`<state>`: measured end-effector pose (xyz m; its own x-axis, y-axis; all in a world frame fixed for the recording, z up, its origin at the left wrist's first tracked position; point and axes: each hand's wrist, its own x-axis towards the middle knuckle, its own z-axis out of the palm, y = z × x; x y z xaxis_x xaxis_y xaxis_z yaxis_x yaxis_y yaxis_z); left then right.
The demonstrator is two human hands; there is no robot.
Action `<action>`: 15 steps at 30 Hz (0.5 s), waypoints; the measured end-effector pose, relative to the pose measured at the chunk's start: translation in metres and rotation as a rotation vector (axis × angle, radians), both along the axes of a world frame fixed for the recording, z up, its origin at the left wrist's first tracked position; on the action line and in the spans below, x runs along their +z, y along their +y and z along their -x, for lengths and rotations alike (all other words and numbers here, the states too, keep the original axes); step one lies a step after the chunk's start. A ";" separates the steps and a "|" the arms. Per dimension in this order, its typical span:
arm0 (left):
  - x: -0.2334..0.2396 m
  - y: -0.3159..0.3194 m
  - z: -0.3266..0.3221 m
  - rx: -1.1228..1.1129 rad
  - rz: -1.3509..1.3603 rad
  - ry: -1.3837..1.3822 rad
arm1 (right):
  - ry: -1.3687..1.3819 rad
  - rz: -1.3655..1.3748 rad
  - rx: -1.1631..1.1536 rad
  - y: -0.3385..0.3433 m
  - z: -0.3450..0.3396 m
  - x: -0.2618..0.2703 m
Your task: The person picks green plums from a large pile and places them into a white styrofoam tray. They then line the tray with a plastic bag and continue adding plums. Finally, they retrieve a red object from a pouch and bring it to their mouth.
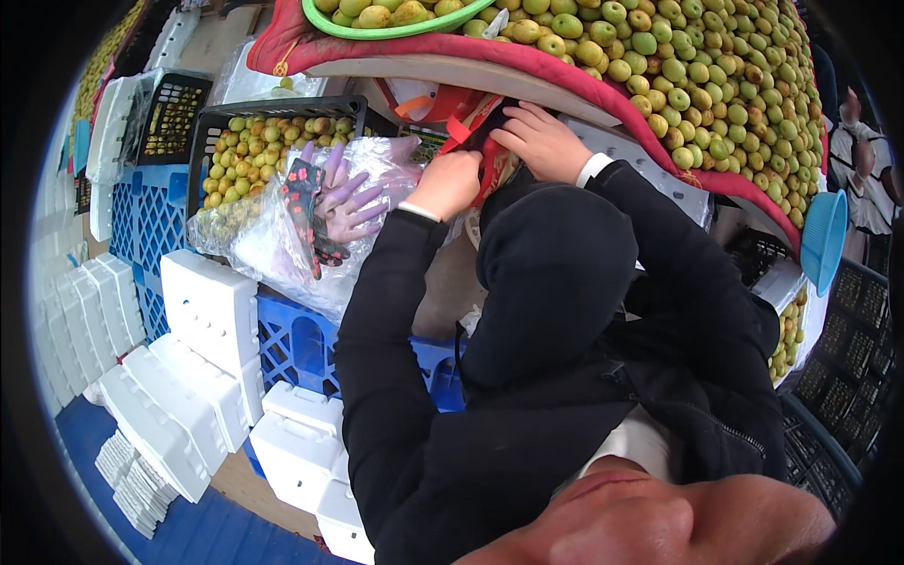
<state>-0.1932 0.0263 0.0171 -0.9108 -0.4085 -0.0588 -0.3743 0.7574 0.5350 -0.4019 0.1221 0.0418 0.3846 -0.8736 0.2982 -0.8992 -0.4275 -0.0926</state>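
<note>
Below the padded red rim of the fruit table, my left hand [448, 182] grips the edge of a red bag [494, 176] with its fingers curled. My right hand [541, 141] lies on the other side of the bag's dark opening, fingers bent over its edge; the fingertips are partly hidden. A bright red strap or flap [458, 131] stands up between the hands. To the left, purple-palmed work gloves [349, 208] with a dark floral back lie on clear plastic film [254, 244], which partly covers a black crate [282, 107] of green and reddish round fruit.
A large heap of green fruit [678, 78] fills the table ahead, with a green basket [395, 30] of fruit on it. White foam boxes [205, 304] stand at the left beside blue plastic pallets [300, 339]. A blue basket [824, 240] hangs over the table's right edge.
</note>
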 end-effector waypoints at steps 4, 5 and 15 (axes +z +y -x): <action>-0.027 -0.043 0.017 0.199 -0.003 -0.212 | -0.021 -0.334 0.119 0.017 0.019 0.004; -0.028 -0.050 0.020 0.243 -0.055 -0.239 | 0.010 -0.364 0.143 0.028 0.026 0.007; -0.055 -0.058 0.129 0.049 -0.295 -0.584 | -0.026 -0.300 0.192 0.043 0.018 -0.007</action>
<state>-0.3219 -0.0313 -0.0376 -0.6759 -0.3398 -0.6539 -0.6966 0.5844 0.4163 -0.4203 0.1648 0.0348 0.5459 -0.8362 0.0517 -0.8007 -0.5389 -0.2615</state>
